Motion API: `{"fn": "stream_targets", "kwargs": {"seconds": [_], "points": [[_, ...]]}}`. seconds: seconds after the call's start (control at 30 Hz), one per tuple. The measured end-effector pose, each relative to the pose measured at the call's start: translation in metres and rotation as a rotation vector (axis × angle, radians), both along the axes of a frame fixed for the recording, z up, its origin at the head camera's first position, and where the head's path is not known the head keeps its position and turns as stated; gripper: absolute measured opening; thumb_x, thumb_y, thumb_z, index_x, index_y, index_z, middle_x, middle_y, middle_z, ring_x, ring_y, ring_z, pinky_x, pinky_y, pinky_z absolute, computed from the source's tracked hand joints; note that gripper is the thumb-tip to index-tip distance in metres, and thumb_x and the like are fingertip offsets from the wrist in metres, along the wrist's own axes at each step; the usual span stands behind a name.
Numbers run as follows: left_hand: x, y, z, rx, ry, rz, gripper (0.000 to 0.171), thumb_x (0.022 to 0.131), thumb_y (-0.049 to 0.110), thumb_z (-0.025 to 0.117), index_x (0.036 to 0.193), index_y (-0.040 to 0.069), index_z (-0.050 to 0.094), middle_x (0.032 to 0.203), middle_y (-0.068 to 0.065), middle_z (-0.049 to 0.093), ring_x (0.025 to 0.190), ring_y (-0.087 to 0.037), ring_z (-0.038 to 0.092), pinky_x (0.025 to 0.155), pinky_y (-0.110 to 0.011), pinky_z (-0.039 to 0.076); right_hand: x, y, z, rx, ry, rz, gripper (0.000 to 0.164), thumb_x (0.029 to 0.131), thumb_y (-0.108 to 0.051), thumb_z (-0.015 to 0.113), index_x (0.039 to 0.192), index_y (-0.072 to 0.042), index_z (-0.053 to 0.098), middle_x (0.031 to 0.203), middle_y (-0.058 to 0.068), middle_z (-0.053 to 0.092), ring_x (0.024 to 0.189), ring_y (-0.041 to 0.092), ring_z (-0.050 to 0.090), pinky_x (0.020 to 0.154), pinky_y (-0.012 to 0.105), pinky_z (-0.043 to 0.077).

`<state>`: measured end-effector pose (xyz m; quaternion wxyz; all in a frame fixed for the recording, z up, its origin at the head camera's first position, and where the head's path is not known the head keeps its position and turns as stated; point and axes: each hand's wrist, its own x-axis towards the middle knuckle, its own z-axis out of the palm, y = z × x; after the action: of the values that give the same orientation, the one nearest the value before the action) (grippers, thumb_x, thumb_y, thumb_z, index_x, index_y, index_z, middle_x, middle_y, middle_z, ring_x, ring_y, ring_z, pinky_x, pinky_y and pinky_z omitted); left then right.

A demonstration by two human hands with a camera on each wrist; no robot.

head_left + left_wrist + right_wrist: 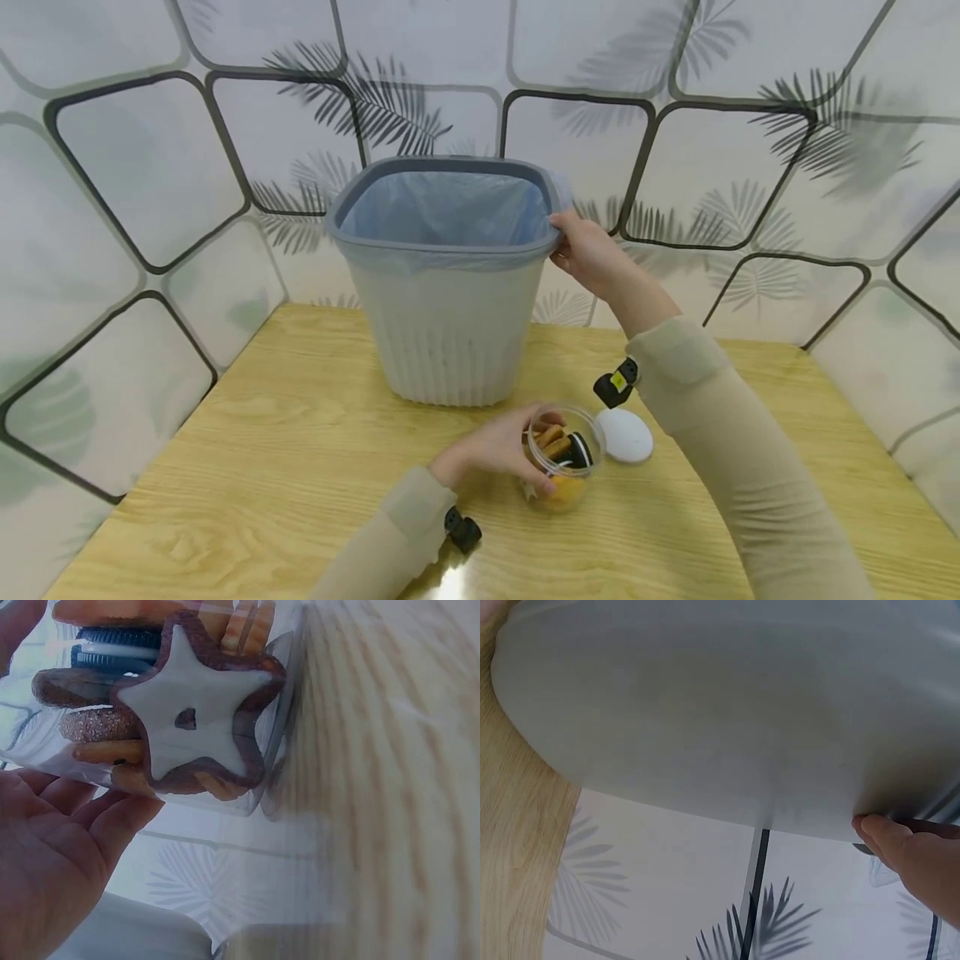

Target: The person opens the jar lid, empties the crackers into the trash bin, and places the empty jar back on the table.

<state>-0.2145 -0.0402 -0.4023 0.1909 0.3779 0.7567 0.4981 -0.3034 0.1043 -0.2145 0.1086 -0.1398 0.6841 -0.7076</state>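
Observation:
My left hand (491,447) holds a clear round jar (581,492) that stands on the table, its thumb and fingers curved round the near and far sides. The jar has no lid on and contains several cookies, among them a black sandwich cookie (576,451). A star-shaped cookie (199,712) with white icing shows through the jar's wall in the left wrist view. With its thumb over the top, my right hand (595,257) grips the right side of the grey rim (450,247) of a white trash bin (450,325). A thin translucent bag (450,204) lines the bin.
A white round lid (628,436) lies just right of the jar. The bin stands upright behind the jar on the wood-grain table (247,450). Patterned wall covering (442,50) rises behind the bin and at both sides of the table.

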Motion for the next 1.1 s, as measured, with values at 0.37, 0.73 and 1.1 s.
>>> {"fn": "stream_targets", "kwargs": {"seconds": [0.37,0.73,1.1], "points": [[0.004,-0.018,0.001,-0.011,0.050,0.130,0.085,0.059,0.019,0.083,0.130,0.007,0.038,0.124,-0.003,0.047,0.111,-0.014,0.044,0.091,-0.026,0.035,0.001,-0.001,-0.001,-0.016,0.010,0.004,0.022,0.096,-0.021,0.029,0.082,-0.005,0.036,0.077,0.002,0.036,0.065,0.011,0.029,0.065,0.024,0.028],[0.007,-0.051,0.004,0.027,0.121,0.252,0.080,0.057,0.022,0.084,0.125,0.007,0.043,0.119,-0.001,0.050,0.106,-0.017,0.047,0.087,-0.031,0.040,-0.002,0.003,-0.004,-0.049,-0.020,-0.027,0.022,0.095,-0.019,0.031,0.079,-0.005,0.036,0.070,0.000,0.035,0.060,0.011,0.024,0.066,0.024,0.027],[0.014,-0.093,0.006,0.102,0.128,0.310,0.079,0.058,0.016,0.084,0.125,0.008,0.043,0.120,-0.004,0.049,0.109,-0.019,0.046,0.090,-0.035,0.038,0.000,0.002,-0.003,0.054,-0.043,0.007,0.047,0.096,-0.027,0.026,0.128,0.007,0.024,0.124,0.014,0.030,0.128,0.019,0.020,0.104,0.033,0.012]]}}
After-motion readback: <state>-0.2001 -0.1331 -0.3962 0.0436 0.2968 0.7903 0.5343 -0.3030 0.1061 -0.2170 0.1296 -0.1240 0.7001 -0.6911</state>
